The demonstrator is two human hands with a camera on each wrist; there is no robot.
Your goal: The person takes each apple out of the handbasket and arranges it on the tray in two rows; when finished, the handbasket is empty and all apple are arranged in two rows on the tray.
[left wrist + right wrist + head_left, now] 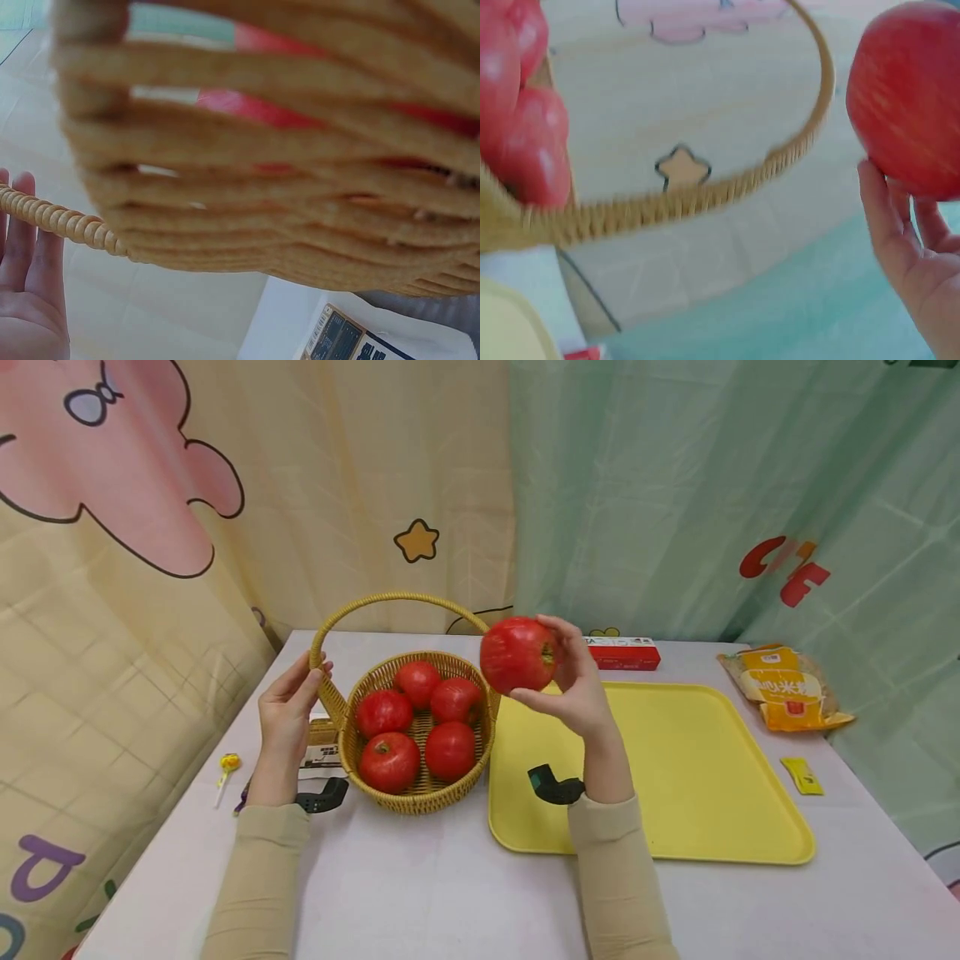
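Note:
A woven wicker basket (420, 803) with a tall arched handle (397, 597) holds several red apples (389, 762). At the left side of that handle, my left hand (288, 702) grips it between thumb and fingers. The left wrist view shows the fingers behind the handle (56, 220), and the basket's weave fills much of that picture. My right hand (581, 693) holds another red apple (517, 654), raised beside the right side of the handle. In the right wrist view the fingers (900, 247) support this apple from below.
A yellow tray (697, 768) lies right of the basket. Behind it stands a red box (624, 656). At the right are an orange-and-clear food bag (787, 689) and a small yellow packet (802, 775). Left are a lollipop (228, 764) and a printed pouch (322, 752) partly behind the basket.

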